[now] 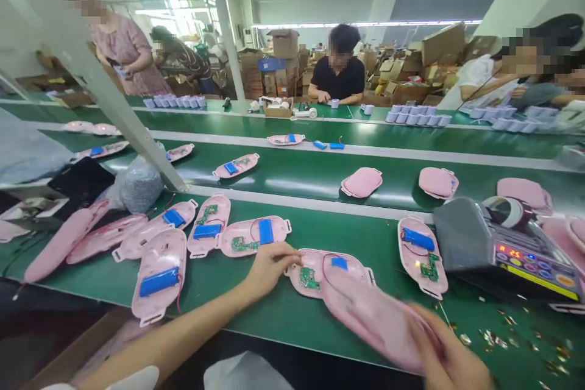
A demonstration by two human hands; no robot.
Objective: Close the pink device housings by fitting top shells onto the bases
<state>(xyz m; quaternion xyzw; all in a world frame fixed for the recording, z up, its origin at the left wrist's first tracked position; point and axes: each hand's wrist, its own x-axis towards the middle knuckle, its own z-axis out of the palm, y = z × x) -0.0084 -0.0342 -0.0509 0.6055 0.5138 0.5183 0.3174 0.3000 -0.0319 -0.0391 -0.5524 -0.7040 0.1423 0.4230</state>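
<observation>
**On the green bench: pink shell halves, both my hands engaged**

Near edge of the green table, assembly line. My left hand reaches forward, fingers curled loosely, tips resting on the left rim of an open pink shell that lies face up, showing a blue battery and a small green circuit board. Touching, not gripping.

My right hand is blurred at bottom right; fingers wrapped round the near end of a pink cover, held slanted, its far end overlapping the open shell's right side.

More open shells with batteries lie to the left and beyond; another at right, just beside a grey machine. Bright metal bits are scattered at right. A seated person works at the far bench.
</observation>
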